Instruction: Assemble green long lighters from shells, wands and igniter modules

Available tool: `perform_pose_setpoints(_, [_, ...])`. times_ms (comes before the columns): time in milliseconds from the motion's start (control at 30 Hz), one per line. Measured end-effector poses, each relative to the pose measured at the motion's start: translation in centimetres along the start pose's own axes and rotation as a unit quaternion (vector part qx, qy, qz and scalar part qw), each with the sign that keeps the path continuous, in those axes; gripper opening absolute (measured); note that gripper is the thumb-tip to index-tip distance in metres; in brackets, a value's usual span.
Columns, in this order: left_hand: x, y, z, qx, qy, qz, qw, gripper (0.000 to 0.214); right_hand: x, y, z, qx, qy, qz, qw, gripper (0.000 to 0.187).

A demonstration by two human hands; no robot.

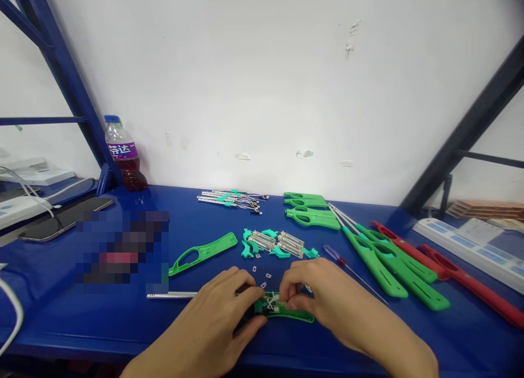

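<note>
Near the table's front edge lies an opened green lighter housing point(295, 313) with a silver tube point(172, 295) running out to the left. Thin white wires and a dark part show inside it. My left hand point(221, 312) grips the housing between thumb and fingers at its middle. My right hand point(308, 293) is closed over the housing's right part, fingertips pinched together; what they hold is hidden. Just beyond are clear fuel tanks point(291, 244), teal triggers point(247, 250) and several tiny white pieces point(268, 276). A matching green housing half point(204, 252) rests at left.
Silver tubes with wires point(229, 199) and green housing halves point(311, 217) lie along the wall. At right are a screwdriver point(341, 261), green lighters point(376, 263), red lighters point(470, 280) and a power strip point(470, 252). A drink bottle point(125, 154) and phone point(67, 217) are at left.
</note>
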State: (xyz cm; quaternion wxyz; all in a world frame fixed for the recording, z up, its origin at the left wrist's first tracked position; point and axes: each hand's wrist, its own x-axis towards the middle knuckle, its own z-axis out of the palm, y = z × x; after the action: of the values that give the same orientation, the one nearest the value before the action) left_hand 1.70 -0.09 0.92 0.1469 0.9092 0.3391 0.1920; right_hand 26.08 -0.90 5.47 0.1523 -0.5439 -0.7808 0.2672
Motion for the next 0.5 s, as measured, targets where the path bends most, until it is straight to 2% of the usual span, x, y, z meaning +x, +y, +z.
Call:
perform_pose_setpoints(267, [0.01,0.16,-0.24,-0.005,-0.004,0.000,1.000,0.017,0.20,-0.33,-0.15,0.008,-0.003,0.026,1.000,0.023])
perform_pose_setpoints(500, [0.06,0.94,-0.35,0.081,-0.007,0.012,0.997,0.014,0.08,-0.20,-0.10,0.007,0.007,0.008,1.000,0.025])
